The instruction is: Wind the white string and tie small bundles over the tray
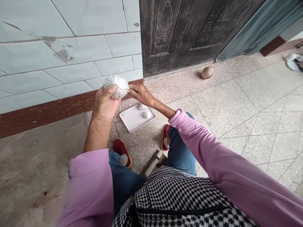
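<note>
My left hand (106,102) is closed around a white pom-pom-like ball of strands (121,86), its thumb pressed on the near side. The ball is held up in front of the wall, above the tray. At its right edge my right hand (143,94) is closed in a pinch with the fingertips together. Whether a strand or something else is between those fingertips is too small to tell. Below my hands a white tray (132,121) lies on the floor. It holds a white wound ball (147,114) and another white ball (142,107), partly covered by my right hand.
A tiled wall (71,53) and a dark carved door (177,34) stand ahead. On the floor by the door lies a brownish rounded object (208,72). Between my red shoes (121,151) and my lap is part of a wooden stool (151,162).
</note>
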A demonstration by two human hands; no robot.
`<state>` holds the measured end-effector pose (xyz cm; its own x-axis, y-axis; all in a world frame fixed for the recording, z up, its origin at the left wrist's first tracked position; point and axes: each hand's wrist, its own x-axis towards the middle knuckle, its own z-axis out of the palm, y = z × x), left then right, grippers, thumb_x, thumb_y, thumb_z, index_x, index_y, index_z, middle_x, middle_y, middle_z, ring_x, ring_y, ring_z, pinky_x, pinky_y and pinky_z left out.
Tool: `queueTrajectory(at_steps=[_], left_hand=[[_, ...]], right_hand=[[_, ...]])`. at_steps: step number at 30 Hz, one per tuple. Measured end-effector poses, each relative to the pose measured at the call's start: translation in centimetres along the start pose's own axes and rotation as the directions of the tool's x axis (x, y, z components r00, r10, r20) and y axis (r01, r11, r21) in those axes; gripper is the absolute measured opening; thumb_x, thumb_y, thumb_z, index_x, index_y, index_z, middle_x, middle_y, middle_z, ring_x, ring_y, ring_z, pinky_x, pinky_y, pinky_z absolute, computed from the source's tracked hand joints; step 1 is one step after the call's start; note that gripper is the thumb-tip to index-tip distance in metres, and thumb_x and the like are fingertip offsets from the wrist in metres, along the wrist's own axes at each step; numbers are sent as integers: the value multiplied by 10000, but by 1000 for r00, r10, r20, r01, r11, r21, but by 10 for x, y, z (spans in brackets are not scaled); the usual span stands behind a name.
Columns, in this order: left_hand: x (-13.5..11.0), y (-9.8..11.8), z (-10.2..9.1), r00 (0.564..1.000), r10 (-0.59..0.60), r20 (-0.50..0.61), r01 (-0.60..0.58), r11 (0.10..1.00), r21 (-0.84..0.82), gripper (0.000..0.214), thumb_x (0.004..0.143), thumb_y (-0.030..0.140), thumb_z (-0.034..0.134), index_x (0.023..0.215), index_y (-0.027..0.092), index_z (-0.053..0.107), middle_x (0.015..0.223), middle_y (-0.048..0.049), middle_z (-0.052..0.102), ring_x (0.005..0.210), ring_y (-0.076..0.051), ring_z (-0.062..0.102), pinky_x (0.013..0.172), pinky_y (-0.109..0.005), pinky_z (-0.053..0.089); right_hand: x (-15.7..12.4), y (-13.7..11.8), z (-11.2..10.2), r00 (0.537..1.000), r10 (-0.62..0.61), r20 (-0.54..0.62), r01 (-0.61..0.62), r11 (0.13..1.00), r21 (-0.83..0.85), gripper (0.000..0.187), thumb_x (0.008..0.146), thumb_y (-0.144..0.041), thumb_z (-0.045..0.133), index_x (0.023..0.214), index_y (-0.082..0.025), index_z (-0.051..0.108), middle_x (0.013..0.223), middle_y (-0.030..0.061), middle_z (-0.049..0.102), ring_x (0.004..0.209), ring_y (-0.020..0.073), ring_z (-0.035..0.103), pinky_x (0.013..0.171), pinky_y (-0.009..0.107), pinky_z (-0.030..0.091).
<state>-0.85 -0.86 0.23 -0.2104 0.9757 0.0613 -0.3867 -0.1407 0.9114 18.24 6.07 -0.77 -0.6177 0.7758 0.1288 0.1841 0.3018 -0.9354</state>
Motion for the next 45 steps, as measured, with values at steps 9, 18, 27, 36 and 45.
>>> queueTrajectory(at_steps=[9, 18, 27, 36, 45], left_hand=[[14, -18, -34, 984, 124, -128, -85, 958, 273, 905, 628, 566, 1287, 1287, 263, 746, 1172, 5, 818, 1163, -270, 666, 1096, -500, 621], [1, -15, -20, 999, 3, 35, -15, 937, 348, 892, 654, 642, 1281, 1293, 213, 830, 1108, -43, 850, 1151, -334, 727, 1116, -538, 618], [-16, 0, -8, 965, -182, 191, 104, 927, 360, 947, 588, 537, 1276, 1380, 170, 910, 1184, -126, 898, 1124, -403, 798, 1151, -642, 675], [-20, 7, 1, 960, -179, 215, 156, 981, 119, 818, 541, 506, 1277, 1193, 236, 863, 1241, -141, 877, 1255, -424, 816, 1091, -574, 742], [-4, 1, -6, 998, 38, 51, -40, 998, 38, 781, 687, 667, 1206, 1206, 284, 765, 1273, -115, 841, 1479, -449, 697, 1161, -599, 669]], right_hand=[[-20, -15, 9, 981, 18, 193, -25, 999, 37, 422, 1283, -462, 853, 944, -223, 777, 822, -10, 587, 836, 200, 544, 838, 361, 497], [-16, -38, -17, 998, 9, -60, 4, 976, 216, 652, 1261, -696, 860, 848, -264, 600, 814, -1, 546, 808, 193, 483, 727, 329, 456], [-14, -29, -21, 996, -10, -93, 28, 980, 195, 679, 1225, -706, 930, 923, -260, 516, 832, -22, 455, 826, 184, 465, 680, 264, 416], [4, -9, -13, 990, 88, -112, -56, 963, 265, 706, 1213, -610, 984, 906, -281, 440, 811, -58, 383, 792, 168, 392, 665, 266, 341], [-4, 3, 4, 1000, -30, 5, 29, 997, 72, 473, 1313, -354, 749, 875, -239, 609, 902, 5, 595, 914, 194, 559, 894, 349, 479]])
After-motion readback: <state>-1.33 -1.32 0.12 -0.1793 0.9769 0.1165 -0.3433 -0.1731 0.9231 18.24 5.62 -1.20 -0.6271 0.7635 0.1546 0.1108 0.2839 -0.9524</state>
